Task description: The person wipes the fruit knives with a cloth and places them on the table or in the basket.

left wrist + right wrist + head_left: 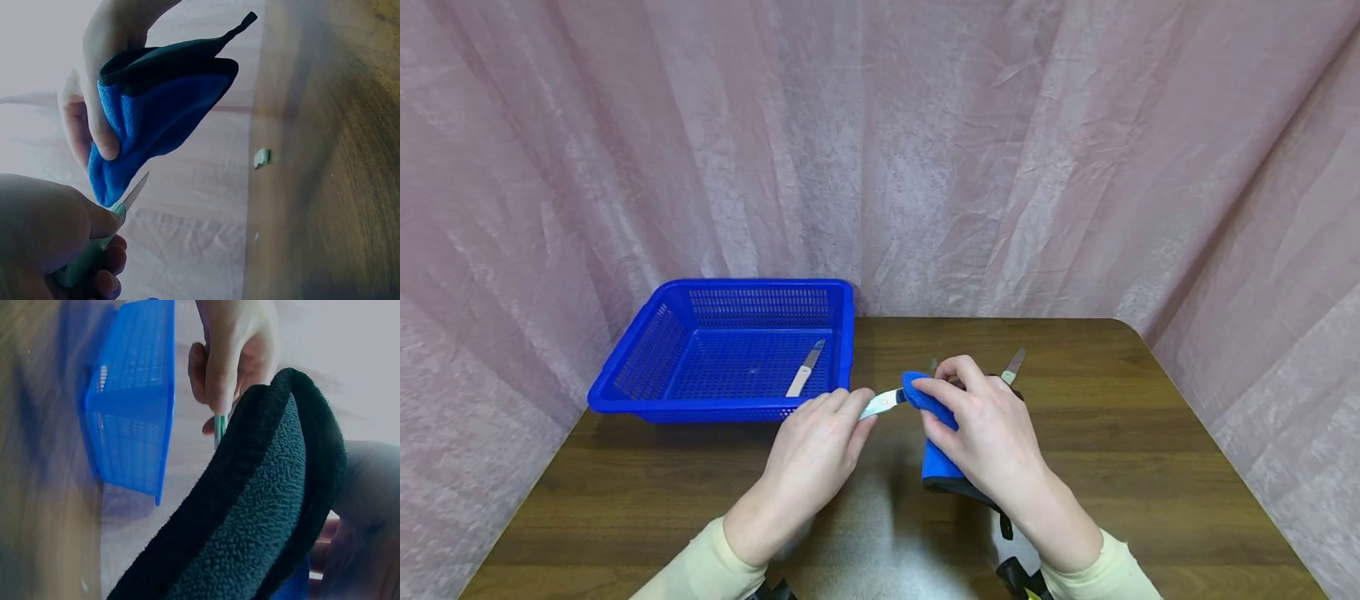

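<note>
In the head view my left hand [820,446] grips a small knife [880,404] by its pale handle. The blade shows in the left wrist view, bare and pointing up beside a blue cloth [165,115] with black edging. My right hand [988,425] pinches a fold of that cloth at the blade in the head view, while the rest hangs below the fingers. A dark grey fleecy side of the cloth [250,512] fills much of the right wrist view and hides part of the right hand.
A blue plastic basket [722,406] stands at the back left of the wooden table [1120,467], with one knife [806,368] lying in it. Another knife [1014,365] lies behind my right hand, partly covered. Pink curtains [880,167] hang behind the table.
</note>
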Demonstrator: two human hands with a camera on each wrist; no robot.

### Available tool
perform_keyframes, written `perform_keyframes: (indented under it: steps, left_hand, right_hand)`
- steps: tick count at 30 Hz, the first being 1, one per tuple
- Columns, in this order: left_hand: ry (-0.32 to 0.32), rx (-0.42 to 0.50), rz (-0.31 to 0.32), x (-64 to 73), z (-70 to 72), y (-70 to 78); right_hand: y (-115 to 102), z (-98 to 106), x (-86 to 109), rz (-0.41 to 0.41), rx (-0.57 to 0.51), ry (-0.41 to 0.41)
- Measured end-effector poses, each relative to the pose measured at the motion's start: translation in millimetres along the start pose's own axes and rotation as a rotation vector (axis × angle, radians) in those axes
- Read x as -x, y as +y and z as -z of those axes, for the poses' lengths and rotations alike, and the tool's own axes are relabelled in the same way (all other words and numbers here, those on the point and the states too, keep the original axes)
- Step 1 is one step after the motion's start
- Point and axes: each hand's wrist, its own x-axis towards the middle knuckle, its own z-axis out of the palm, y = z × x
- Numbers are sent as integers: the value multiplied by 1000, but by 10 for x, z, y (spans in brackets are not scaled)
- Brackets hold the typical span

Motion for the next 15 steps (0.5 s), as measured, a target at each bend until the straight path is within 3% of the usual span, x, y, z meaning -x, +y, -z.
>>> perform_keyframes:
  steps: [9, 15]
  left_hand:
    - [9, -8, -24, 13, -44, 15]
    - [10, -6, -33, 12, -44, 19]
  right_hand:
    - [-42, -84, 27, 68, 3, -6]
    - [-21, -101, 29, 64, 11, -13]
